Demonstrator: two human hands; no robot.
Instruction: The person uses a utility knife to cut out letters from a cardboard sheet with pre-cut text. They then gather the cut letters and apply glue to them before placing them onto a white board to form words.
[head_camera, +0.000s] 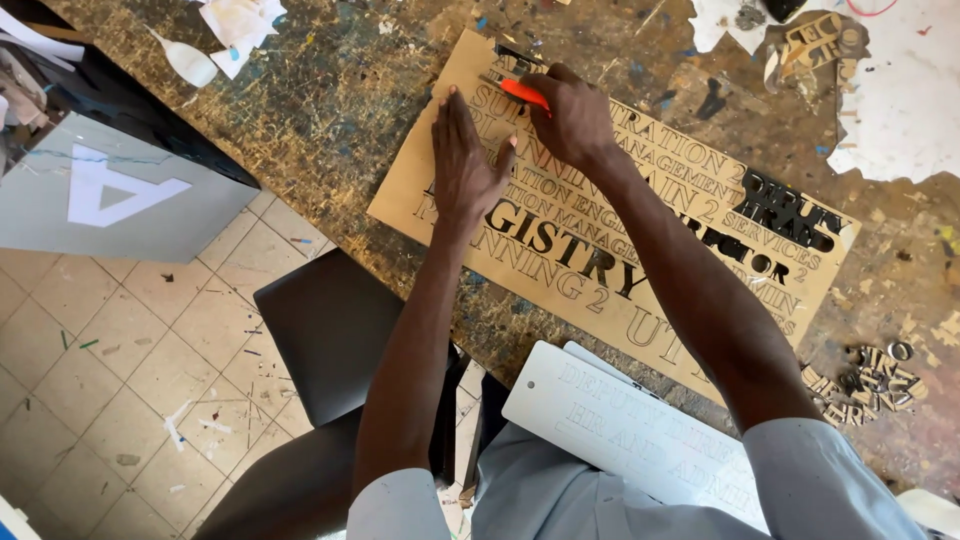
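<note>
A tan sheet (650, 270) cut with rows of letters lies slanted on a scarred, paint-flecked workbench (340, 110). My left hand (462, 165) presses flat on the sheet's left part, fingers together and pointing away from me. My right hand (572, 115) is closed around an orange-handled cutter (524, 95), whose tip rests on the sheet near its top left corner. The two hands almost touch. Some letters on the sheet are black cut-outs, and a cluster of loose black letters (790, 212) sits on its right end.
A white engraved plate (630, 425) rests on my lap at the bench edge. Small cut-out letters (875, 380) are piled at the right. White paper scraps (900, 90) lie at the back right. A grey panel with a white letter (110, 195) and a dark chair (330, 330) stand left, over a tiled floor.
</note>
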